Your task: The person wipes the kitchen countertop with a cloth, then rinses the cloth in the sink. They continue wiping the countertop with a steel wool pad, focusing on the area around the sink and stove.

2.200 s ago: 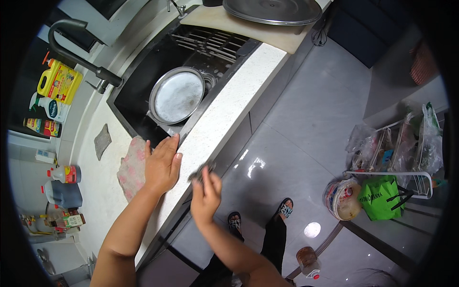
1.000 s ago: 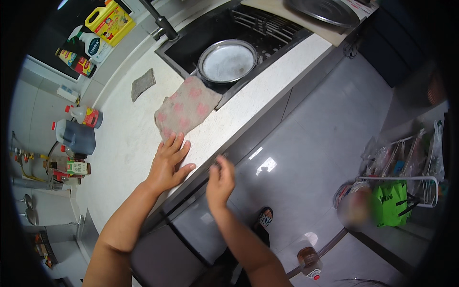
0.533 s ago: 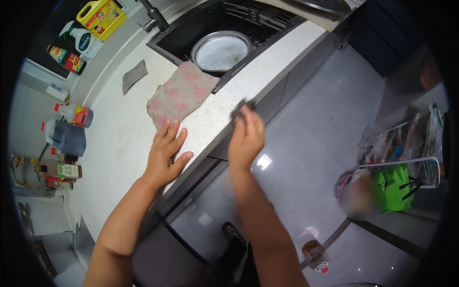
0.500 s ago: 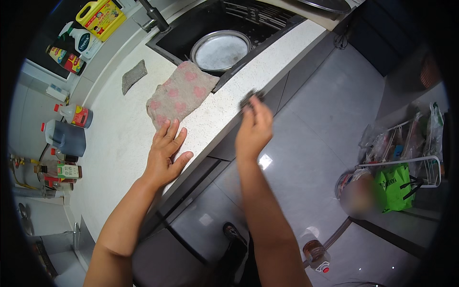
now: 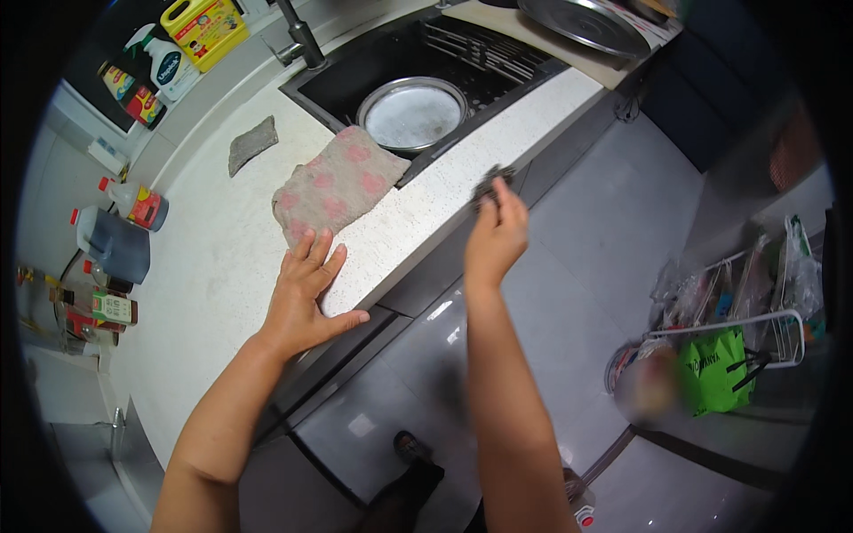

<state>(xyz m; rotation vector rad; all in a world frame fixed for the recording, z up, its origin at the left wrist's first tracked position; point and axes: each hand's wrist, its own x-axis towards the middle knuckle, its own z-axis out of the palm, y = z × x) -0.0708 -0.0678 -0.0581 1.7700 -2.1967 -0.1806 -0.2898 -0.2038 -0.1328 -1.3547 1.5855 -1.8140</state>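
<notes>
My right hand (image 5: 498,233) pinches a dark, wiry scouring pad (image 5: 491,185) at the front edge of the white counter (image 5: 200,258). Spread flat near that edge is my left hand (image 5: 306,293), its fingertips at the lower edge of a folded beige cloth with pink spots (image 5: 342,182). The cloth lies beside the black sink (image 5: 329,89), its upper corner at the rim. A round metal basin (image 5: 413,114) with whitish, cloudy water sits in the sink. Farther left on the counter lies a small grey pad (image 5: 253,145).
Bottles and jugs (image 5: 111,244) line the counter's left side. A spray bottle (image 5: 169,67) and yellow jug (image 5: 204,34) stand on the ledge behind, near the faucet (image 5: 302,40). A large metal lid (image 5: 586,25) rests beyond the sink. On the floor at right are a green bag (image 5: 715,373) and a white rack (image 5: 782,324).
My right hand has moved right and slightly down in the picture with the scouring pad, along the counter edge. My left hand stays by the cloth, its thumb spread wider. The view has shifted slightly.
</notes>
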